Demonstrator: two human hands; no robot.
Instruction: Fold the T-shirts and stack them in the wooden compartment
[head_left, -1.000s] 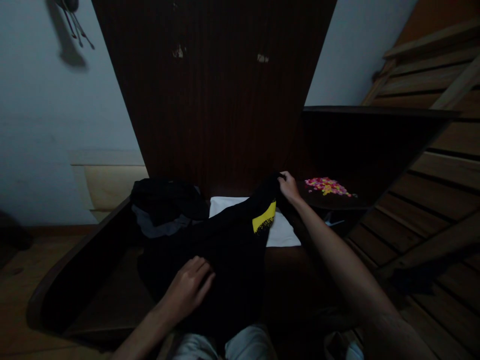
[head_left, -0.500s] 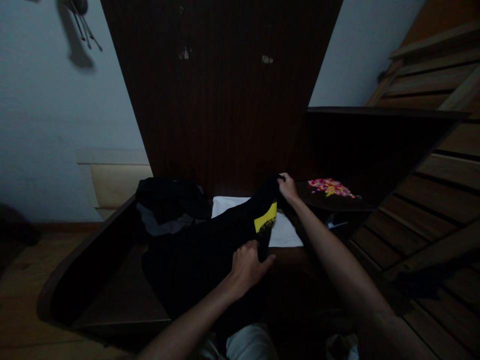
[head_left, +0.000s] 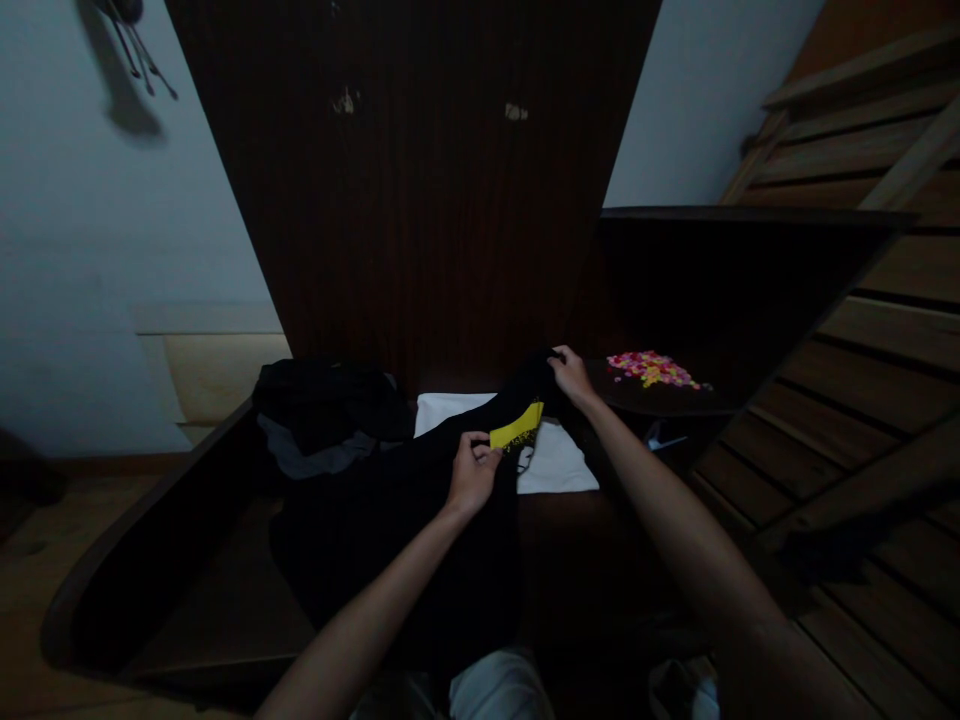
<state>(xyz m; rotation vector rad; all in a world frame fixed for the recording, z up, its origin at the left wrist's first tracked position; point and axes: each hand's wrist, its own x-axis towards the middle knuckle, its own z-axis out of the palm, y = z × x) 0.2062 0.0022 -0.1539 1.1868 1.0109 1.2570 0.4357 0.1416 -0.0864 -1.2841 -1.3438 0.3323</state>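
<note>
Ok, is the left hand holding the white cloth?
No, the left hand pinches the black garment at its yellow patch, while the white cloth lies partly beneath that garment.

Blk garment (head_left: 405, 500) (yel print (head_left: 517, 425)), draped, slanted

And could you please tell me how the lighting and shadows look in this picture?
Head view: dim overall, with most folds of the yellow-printed black cloth garment lost in darkness; head view again, a soft shadow on the pale blue-grey wall, upper left.
</note>
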